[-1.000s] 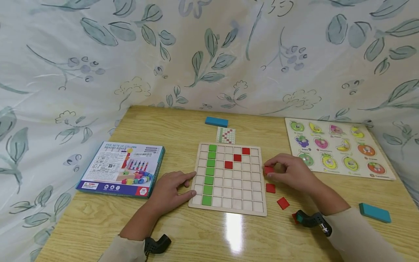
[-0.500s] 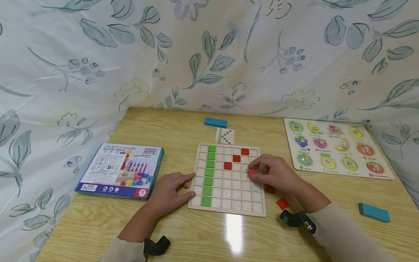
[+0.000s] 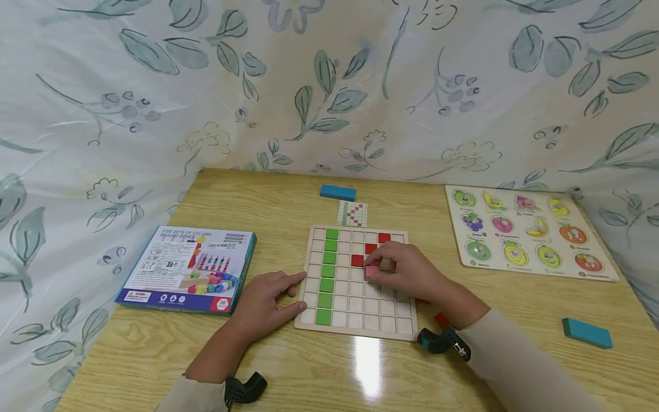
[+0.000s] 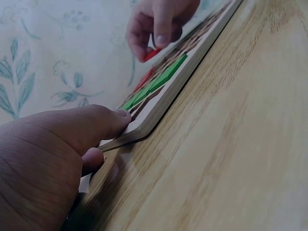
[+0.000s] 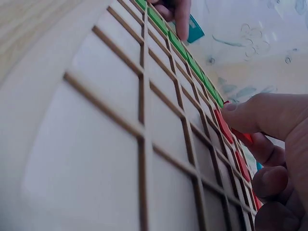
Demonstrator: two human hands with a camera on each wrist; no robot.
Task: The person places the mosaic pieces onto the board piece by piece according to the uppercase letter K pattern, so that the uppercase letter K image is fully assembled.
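Right hand (image 3: 407, 269) pinches red tile (image 3: 372, 270) over grid board (image 3: 355, 329) (left hand (image 3: 268, 297) steadies edge).

Blue toy box (image 3: 187, 269) left on the table (image 3: 288, 194). Fruit puzzle (image 3: 527, 232) right. Two teal blocks (image 3: 337, 192), perhaps wooden, lying well apart.

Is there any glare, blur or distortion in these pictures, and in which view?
Head view: a bright streak of glare lies on the table just in front of the grid board. Left wrist view: the left hand is close and soft, the right hand blurred. Right wrist view: the board's grid lines curve, and its nearest cells look washed out.
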